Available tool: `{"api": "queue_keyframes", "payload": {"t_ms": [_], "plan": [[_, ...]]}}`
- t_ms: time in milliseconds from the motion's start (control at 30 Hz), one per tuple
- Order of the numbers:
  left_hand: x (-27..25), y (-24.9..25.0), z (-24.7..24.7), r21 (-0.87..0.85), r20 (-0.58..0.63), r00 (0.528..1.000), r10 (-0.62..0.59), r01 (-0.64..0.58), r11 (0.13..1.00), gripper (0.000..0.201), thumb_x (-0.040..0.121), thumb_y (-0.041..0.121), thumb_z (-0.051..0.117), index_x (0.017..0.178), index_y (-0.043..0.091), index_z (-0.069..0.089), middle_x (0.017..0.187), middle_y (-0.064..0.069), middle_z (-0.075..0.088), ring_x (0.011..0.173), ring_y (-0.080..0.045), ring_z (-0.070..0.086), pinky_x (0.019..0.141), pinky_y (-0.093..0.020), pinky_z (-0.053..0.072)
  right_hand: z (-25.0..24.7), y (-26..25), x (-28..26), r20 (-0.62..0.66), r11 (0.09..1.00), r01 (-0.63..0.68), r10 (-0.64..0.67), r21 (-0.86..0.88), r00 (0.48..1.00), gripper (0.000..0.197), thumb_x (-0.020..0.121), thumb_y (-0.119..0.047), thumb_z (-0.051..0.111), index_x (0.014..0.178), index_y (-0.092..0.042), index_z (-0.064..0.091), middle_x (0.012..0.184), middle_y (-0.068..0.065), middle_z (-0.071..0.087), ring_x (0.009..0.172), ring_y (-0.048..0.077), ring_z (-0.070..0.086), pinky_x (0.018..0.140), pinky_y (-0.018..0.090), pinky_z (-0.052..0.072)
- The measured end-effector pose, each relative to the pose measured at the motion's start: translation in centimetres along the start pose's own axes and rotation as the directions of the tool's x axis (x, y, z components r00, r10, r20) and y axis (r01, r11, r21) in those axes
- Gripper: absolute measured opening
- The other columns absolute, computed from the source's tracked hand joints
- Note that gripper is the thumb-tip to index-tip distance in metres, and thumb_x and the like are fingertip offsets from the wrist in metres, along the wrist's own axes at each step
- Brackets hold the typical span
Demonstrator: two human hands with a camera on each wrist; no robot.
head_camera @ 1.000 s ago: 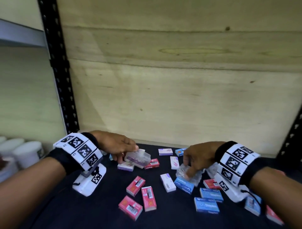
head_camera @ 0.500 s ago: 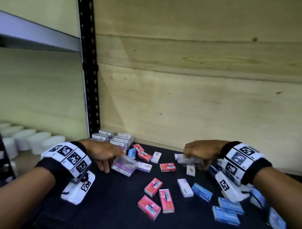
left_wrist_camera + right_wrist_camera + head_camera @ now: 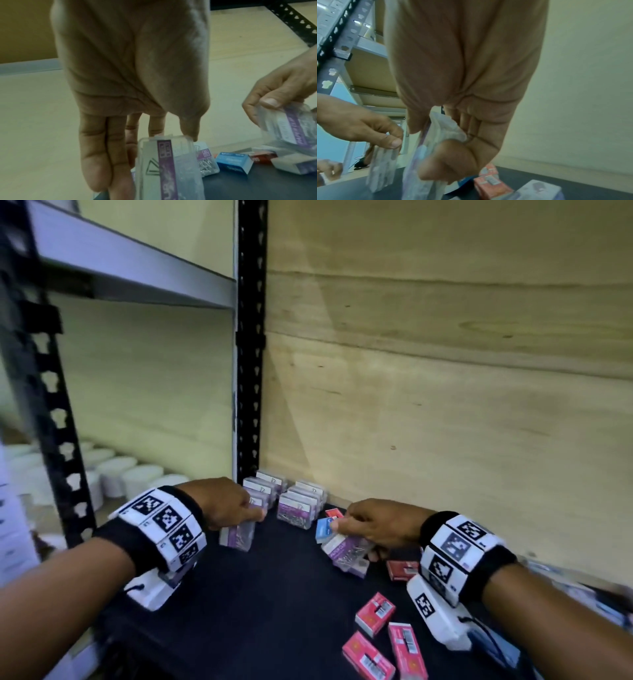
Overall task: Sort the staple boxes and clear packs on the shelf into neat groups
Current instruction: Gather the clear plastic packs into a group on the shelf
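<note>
My left hand [image 3: 224, 503] pinches a clear purple-banded plastic pack [image 3: 237, 534], fingertips at its 12 o'clock. My right hand [image 3: 375, 525] grips another clear purple-labelled pack [image 3: 344, 549] at 7 o'clock.

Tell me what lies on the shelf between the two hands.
In the head view, only bare black shelf surface lies between the left hand and the right hand; the rows of clear packs stand behind that gap.

Clear packs [image 3: 291, 498] stand in rows at the shelf's [image 3: 239, 611] back left corner. Staple boxes [image 3: 375, 614] lie scattered toward the right.
</note>
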State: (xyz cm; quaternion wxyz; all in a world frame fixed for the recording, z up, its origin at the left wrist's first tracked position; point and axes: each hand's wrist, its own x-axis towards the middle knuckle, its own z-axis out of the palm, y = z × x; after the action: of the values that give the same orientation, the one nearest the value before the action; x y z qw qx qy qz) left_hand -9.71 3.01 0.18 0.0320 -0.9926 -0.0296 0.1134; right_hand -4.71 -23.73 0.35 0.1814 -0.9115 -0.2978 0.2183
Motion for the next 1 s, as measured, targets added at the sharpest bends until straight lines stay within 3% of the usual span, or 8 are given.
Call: {"api": "queue_keyframes", "payload": {"t_ms": [133,233,333,567,700,800,867,1000], "plan": [[1.2,0.5,0.4,0.015,-0.092,0.994,0.056,-0.055,0.998,0.063,0.088,0.073,0.038,0.090,0.017,0.066,0.095,-0.004,0.062,0.088,-0.020,0.059,0.077,-0.031,0.048,0.9,-0.8,1.5,0.033,0.999,0.015,-0.017,0.038,0.999,0.036,0.099,-0.041,0.053,0.101,-0.005,0.053,0.084,0.019,0.070,0.063,0.021,0.069,0.056,0.026,0.053],[1.7,0.9,0.8,0.037,-0.146,0.984,0.101,-0.097,0.995,0.070,0.076,0.083,0.045,0.089,0.018,0.068,0.095,0.000,0.062,0.085,-0.017,0.060,0.076,-0.031,0.051,1.3,-0.8,1.9,0.029,0.997,0.025,-0.027,0.070,0.999,0.009,0.099,-0.029,0.057,0.095,-0.027,0.050,0.082,0.002,0.070,0.066,0.017,0.069,0.064,0.028,0.054],[2.0,1.7,1.2,0.008,-0.203,0.971,0.128,-0.129,0.992,0.071,0.064,0.084,0.058,0.089,0.018,0.067,0.095,0.001,0.062,0.084,-0.017,0.059,0.072,-0.030,0.049,1.5,-0.6,2.1,0.030,0.999,0.004,-0.005,0.045,1.000,0.020,0.096,-0.027,0.061,0.090,-0.032,0.043,0.081,-0.002,0.070,0.071,0.016,0.072,0.066,0.028,0.055],[2.3,1.8,1.1,0.027,-0.160,0.959,0.232,-0.231,0.973,0.057,0.065,0.058,0.080,0.093,0.013,0.062,0.096,-0.001,0.059,0.090,-0.017,0.054,0.074,-0.031,0.047,1.1,-0.7,1.4,0.048,1.000,-0.011,0.011,-0.004,0.999,0.017,0.097,-0.031,0.059,0.106,-0.026,0.045,0.098,0.011,0.075,0.080,0.020,0.072,0.076,0.035,0.058],[2.3,1.4,0.6,0.029,-0.132,0.962,0.239,-0.237,0.971,0.049,0.065,0.048,0.084,0.095,0.015,0.064,0.094,0.003,0.054,0.092,-0.018,0.054,0.072,-0.029,0.045,0.8,-1.0,1.2,0.015,0.980,0.001,0.002,-0.201,1.000,0.021,0.095,-0.042,0.059,0.104,-0.030,0.044,0.090,-0.009,0.063,0.084,0.015,0.061,0.072,0.028,0.049],[2.2,1.2,0.5,0.026,-0.084,0.964,0.253,-0.252,0.967,0.045,0.067,0.038,0.086,0.102,0.019,0.065,0.100,0.006,0.049,0.096,-0.016,0.052,0.079,-0.032,0.048,0.7,-1.5,1.1,-0.018,0.947,0.001,-0.007,-0.321,1.000,0.032,0.095,-0.044,0.059,0.119,-0.026,0.047,0.082,-0.014,0.043,0.086,0.014,0.047,0.063,0.021,0.035],[2.2,1.1,0.7,0.051,-0.059,0.966,0.251,-0.248,0.967,0.049,0.069,0.034,0.085,0.111,0.023,0.064,0.108,0.007,0.049,0.102,-0.015,0.051,0.084,-0.034,0.048,0.7,-1.8,1.4,-0.018,0.936,-0.004,-0.003,-0.352,1.000,0.040,0.094,-0.042,0.059,0.127,-0.022,0.049,0.092,-0.009,0.049,0.089,0.016,0.048,0.070,0.025,0.038],[2.5,0.5,0.9,0.043,-0.023,0.972,0.236,-0.235,0.971,0.048,0.075,0.027,0.082,0.120,0.029,0.064,0.119,0.008,0.057,0.109,-0.014,0.054,0.090,-0.035,0.049,0.7,-2.5,2.2,-0.019,0.923,0.005,-0.013,-0.384,1.000,0.036,0.094,-0.043,0.060,0.119,-0.019,0.053,0.103,0.000,0.057,0.092,0.019,0.054,0.077,0.030,0.044]]}}
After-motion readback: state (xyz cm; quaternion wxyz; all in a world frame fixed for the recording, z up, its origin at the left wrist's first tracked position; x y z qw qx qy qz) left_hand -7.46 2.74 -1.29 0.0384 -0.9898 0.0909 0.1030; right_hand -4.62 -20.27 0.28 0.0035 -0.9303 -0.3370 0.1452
